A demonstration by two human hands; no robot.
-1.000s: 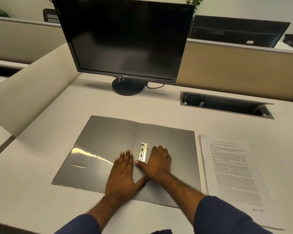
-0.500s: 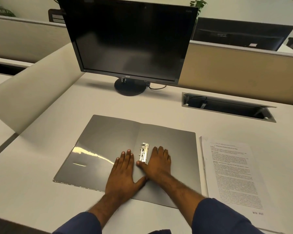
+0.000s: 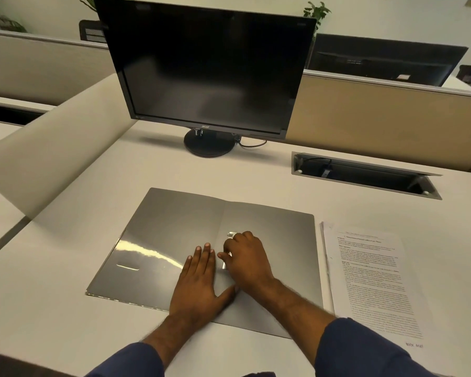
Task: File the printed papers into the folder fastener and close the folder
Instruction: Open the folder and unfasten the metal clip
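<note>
A grey folder (image 3: 169, 235) lies open and flat on the desk in front of me. Its metal fastener (image 3: 231, 235) sits just right of the spine fold, mostly covered by my right hand (image 3: 246, 261), whose fingers curl over the clip with the thumb at its lower part. My left hand (image 3: 199, 278) rests flat, fingers spread, on the left flap beside the spine. A stack of printed papers (image 3: 370, 278) lies on the desk just right of the folder, touching no hand.
A black monitor (image 3: 207, 74) on a round stand stands behind the folder. A recessed cable tray (image 3: 365, 175) with its lid raised sits at the back right. Low partition panels (image 3: 386, 118) border the desk at the back and left.
My right hand has gone from lying flat beside the fastener to curling over it, fingers bent on the clip. The left hand has stayed flat on the left flap.
</note>
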